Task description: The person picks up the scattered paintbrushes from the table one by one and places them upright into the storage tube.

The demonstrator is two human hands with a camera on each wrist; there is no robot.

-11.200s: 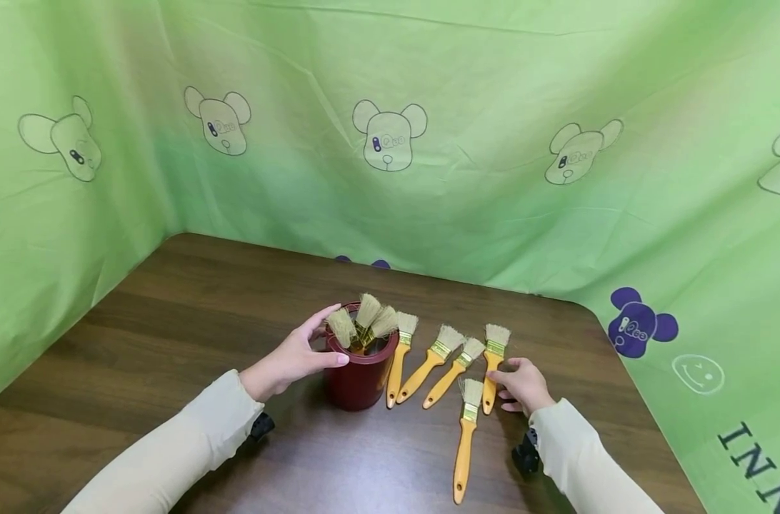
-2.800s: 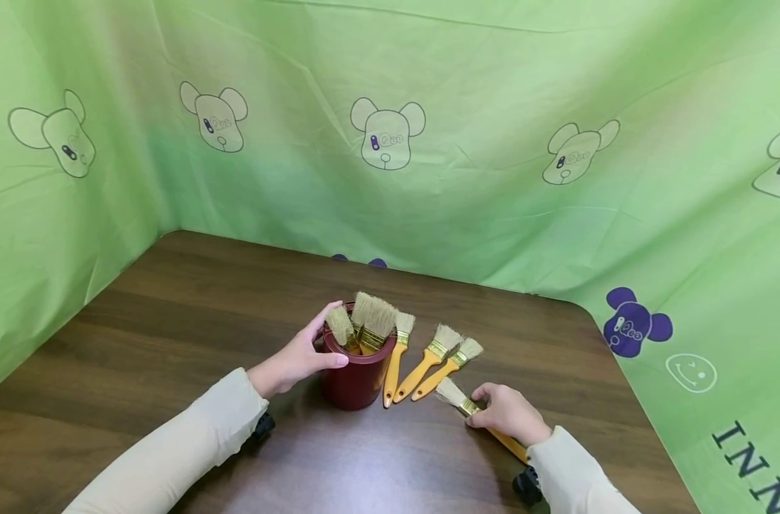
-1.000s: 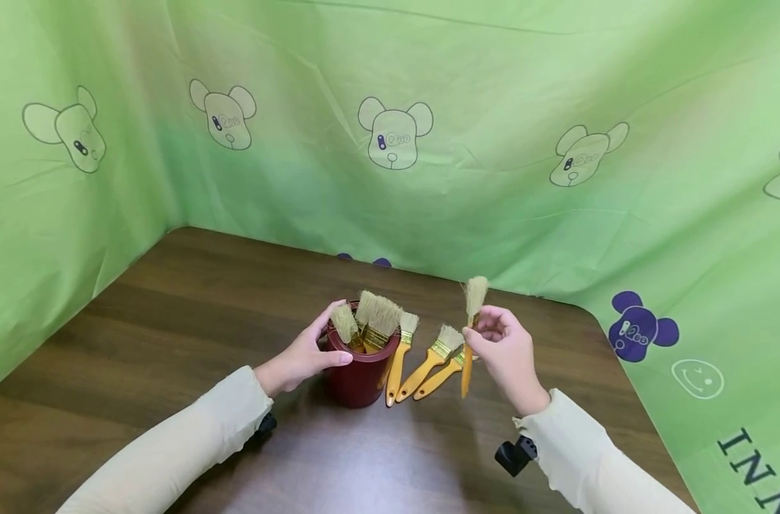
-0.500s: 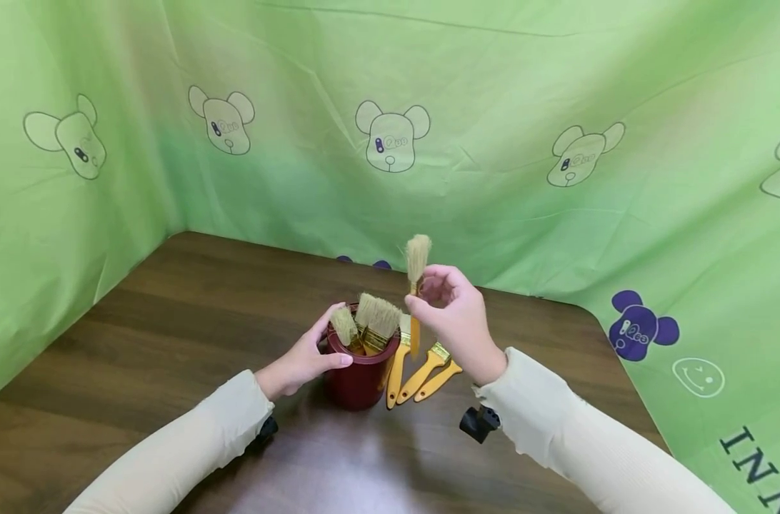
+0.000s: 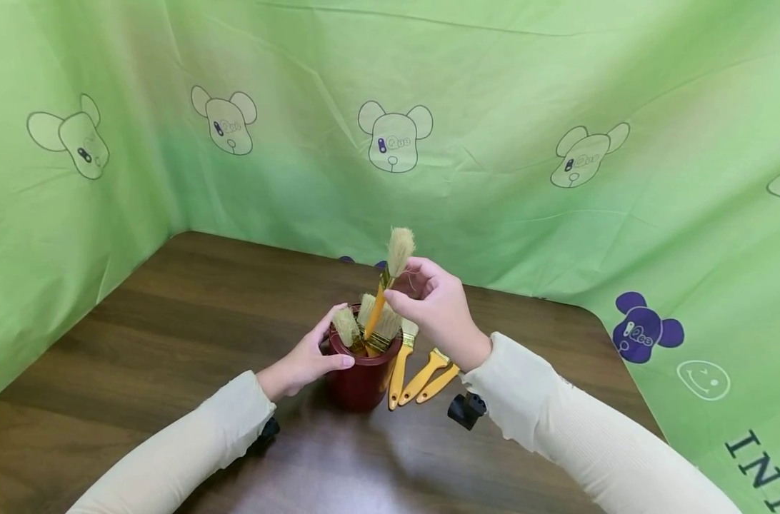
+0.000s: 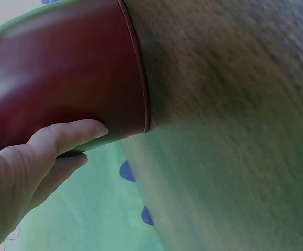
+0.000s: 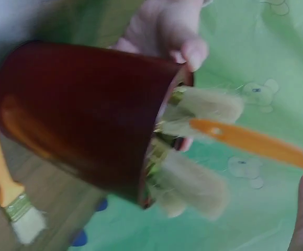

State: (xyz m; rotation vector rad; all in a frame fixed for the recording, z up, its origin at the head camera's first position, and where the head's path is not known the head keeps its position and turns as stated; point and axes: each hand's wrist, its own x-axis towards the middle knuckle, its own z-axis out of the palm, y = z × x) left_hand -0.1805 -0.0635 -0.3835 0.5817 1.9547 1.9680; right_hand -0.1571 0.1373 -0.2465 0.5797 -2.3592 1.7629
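Note:
My left hand (image 5: pixel 306 360) holds the dark red bucket (image 5: pixel 358 385) by its left side, with the thumb near the front of the rim. Several paintbrushes (image 5: pixel 385 323) stand in it, bristles up. My right hand (image 5: pixel 441 303) pinches another paintbrush (image 5: pixel 377 308) near its metal band. This brush tilts above the bucket, bristles up, its orange handle pointing down toward the opening. In the right wrist view the handle's end (image 7: pixel 216 130) appears beside the other brushes' bristles. The left wrist view shows my fingers against the bucket's wall (image 6: pixel 62 63).
Three paintbrushes (image 5: pixel 425 377) lie on the wooden table (image 5: pixel 236 314) just right of the bucket, partly hidden by my right hand. A green printed cloth (image 5: pixel 480 178) hangs behind and along the sides of the table.
Two brushes from the table's right are gone from there; one joined those in the bucket. My right hand lifted the other and carried it left over the bucket. My left hand stayed.

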